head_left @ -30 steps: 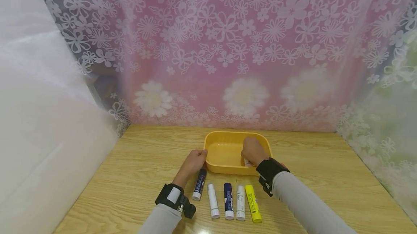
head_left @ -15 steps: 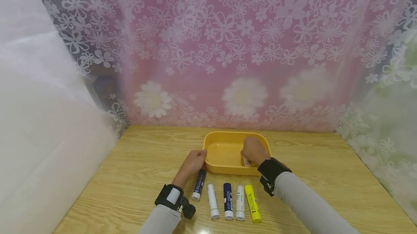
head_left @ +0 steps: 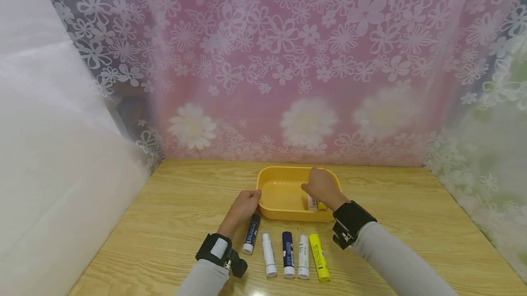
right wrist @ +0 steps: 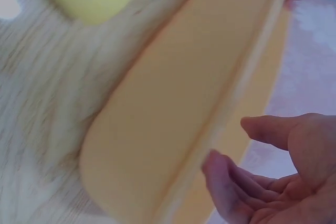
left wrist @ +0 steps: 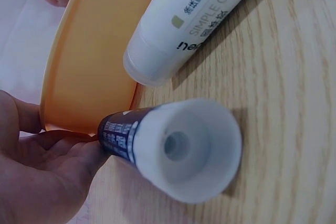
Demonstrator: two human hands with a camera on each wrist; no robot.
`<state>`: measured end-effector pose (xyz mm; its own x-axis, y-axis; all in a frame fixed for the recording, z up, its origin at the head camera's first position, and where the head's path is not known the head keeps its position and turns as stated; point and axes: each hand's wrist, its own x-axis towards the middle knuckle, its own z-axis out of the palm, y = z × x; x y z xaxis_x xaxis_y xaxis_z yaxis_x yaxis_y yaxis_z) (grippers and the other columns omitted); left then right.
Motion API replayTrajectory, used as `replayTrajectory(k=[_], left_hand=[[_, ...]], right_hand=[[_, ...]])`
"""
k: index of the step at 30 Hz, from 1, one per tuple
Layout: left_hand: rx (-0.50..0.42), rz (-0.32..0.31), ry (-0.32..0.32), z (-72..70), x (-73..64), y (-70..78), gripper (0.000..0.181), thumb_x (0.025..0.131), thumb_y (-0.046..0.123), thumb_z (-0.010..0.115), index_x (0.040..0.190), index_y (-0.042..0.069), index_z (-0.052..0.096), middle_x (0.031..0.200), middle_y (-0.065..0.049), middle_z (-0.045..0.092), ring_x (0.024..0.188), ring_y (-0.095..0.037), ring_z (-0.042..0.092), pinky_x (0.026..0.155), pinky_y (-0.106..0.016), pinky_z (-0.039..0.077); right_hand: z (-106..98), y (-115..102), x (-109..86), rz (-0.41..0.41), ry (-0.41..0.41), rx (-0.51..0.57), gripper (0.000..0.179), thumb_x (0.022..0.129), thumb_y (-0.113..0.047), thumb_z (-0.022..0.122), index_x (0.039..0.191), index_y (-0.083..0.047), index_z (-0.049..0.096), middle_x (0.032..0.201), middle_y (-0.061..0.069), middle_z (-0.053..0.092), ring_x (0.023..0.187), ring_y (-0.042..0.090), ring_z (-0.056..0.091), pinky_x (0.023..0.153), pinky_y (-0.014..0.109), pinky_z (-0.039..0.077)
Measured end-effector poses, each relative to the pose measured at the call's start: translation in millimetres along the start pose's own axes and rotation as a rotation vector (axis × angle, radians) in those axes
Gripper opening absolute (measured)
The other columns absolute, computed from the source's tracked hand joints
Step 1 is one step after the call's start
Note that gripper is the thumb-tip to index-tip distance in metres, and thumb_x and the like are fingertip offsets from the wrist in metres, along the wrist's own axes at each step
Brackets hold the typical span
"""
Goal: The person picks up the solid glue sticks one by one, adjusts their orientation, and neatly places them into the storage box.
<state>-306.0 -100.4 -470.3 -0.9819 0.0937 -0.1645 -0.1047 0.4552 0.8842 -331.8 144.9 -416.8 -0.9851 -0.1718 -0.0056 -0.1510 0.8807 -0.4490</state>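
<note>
At the left end of the yellow plastic bin (head_left: 284,214), my left hand (head_left: 242,205) pinches the rim, thumb on top and fingers outside in the left wrist view. My right hand (head_left: 323,188) is over the bin's right part, thumb and fingers apart with nothing between them in the right wrist view. Below it in the bin lie a white glue stick (head_left: 312,203) and a yellow one (head_left: 321,206), both partly hidden by the hand. A dark blue glue stick (left wrist: 119,134) with a white end lies close to my left fingers.
In front of the bin lies a row of glue sticks: a white one (head_left: 269,255), a navy one (head_left: 288,255), another white one (head_left: 303,256) and a bright yellow one (head_left: 319,257). A flowered curtain (head_left: 304,58) hangs behind the wooden table (head_left: 197,181).
My right hand has let go of the white glue stick in the bin, opened its fingers and lifted slightly. More of the yellow stick shows beside it. My left hand stays on the rim.
</note>
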Motion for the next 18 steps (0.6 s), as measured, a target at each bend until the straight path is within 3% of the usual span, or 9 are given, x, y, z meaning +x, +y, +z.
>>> replayTrajectory(k=[2, 4, 6, 10, 11, 15, 18], left_hand=[[-0.002, -0.006, 0.000, 0.7, 0.4, 0.1, 0.045, 0.110, 0.034, 0.038, 0.112, 0.001, 0.068, 0.092, -0.008, 0.060, 0.087, -0.020, 0.055, 0.079, -0.033, 0.043], [0.001, -0.009, 0.001, 1.0, 0.5, -0.2, 0.045, 0.110, 0.034, 0.039, 0.112, 0.001, 0.069, 0.091, -0.007, 0.060, 0.087, -0.020, 0.055, 0.080, -0.034, 0.044], [0.000, -0.008, 0.002, 1.0, 0.6, -0.5, 0.045, 0.110, 0.033, 0.038, 0.111, 0.001, 0.069, 0.091, -0.007, 0.060, 0.087, -0.020, 0.056, 0.080, -0.034, 0.044], [-0.007, -0.004, 0.000, 0.4, -0.2, -0.1, 0.045, 0.110, 0.033, 0.038, 0.108, 0.000, 0.069, 0.090, -0.007, 0.060, 0.087, -0.020, 0.056, 0.080, -0.033, 0.044], [-0.009, -0.002, 0.000, 0.2, -0.5, 0.2, 0.045, 0.110, 0.033, 0.038, 0.108, 0.000, 0.069, 0.090, -0.007, 0.060, 0.087, -0.020, 0.056, 0.080, -0.033, 0.044], [-0.011, 0.001, -0.005, 0.0, -1.4, 0.6, 0.045, 0.110, 0.033, 0.038, 0.109, 0.000, 0.069, 0.090, -0.007, 0.061, 0.087, -0.021, 0.057, 0.080, -0.033, 0.044], [-0.014, 0.000, -0.010, 0.6, -1.2, 0.4, 0.045, 0.110, 0.033, 0.038, 0.110, 0.000, 0.068, 0.089, -0.006, 0.060, 0.086, -0.020, 0.057, 0.078, -0.032, 0.044]], right_hand=[[-4, -2, -1.8, 0.005, 0.011, -0.005, 0.025, 0.095, -0.016, 0.064, 0.083, 0.003, 0.055, 0.052, -0.003, 0.027, 0.045, 0.011, 0.023, 0.050, 0.027, 0.021], [-8, -5, -2.8, 0.020, 0.014, 0.008, 0.023, 0.095, -0.016, 0.064, 0.082, 0.002, 0.055, 0.055, 0.000, 0.032, 0.046, 0.012, 0.026, 0.051, 0.027, 0.023], [-11, -8, -3.7, 0.025, 0.024, 0.010, 0.020, 0.094, -0.015, 0.065, 0.095, 0.005, 0.059, 0.066, 0.007, 0.049, 0.051, 0.014, 0.035, 0.054, 0.028, 0.030], [-14, -15, -5.7, 0.038, 0.049, 0.016, 0.043, 0.093, -0.014, 0.066, 0.129, 0.007, 0.055, 0.099, 0.019, 0.066, 0.062, 0.019, 0.049, 0.061, 0.031, 0.040], [-15, -16, -6.3, 0.037, 0.055, 0.024, 0.047, 0.093, -0.015, 0.066, 0.133, 0.006, 0.054, 0.100, 0.019, 0.067, 0.062, 0.019, 0.050, 0.061, 0.031, 0.041], [-19, -21, -12.3, 0.018, 0.085, 0.057, 0.048, 0.092, -0.017, 0.066, 0.134, 0.003, 0.053, 0.076, 0.010, 0.062, 0.057, 0.018, 0.049, 0.055, 0.029, 0.039], [-22, -24, -19.9, -0.009, 0.113, 0.083, 0.047, 0.092, -0.017, 0.067, 0.132, 0.003, 0.054, 0.073, 0.007, 0.060, 0.059, 0.018, 0.051, 0.054, 0.029, 0.040]])
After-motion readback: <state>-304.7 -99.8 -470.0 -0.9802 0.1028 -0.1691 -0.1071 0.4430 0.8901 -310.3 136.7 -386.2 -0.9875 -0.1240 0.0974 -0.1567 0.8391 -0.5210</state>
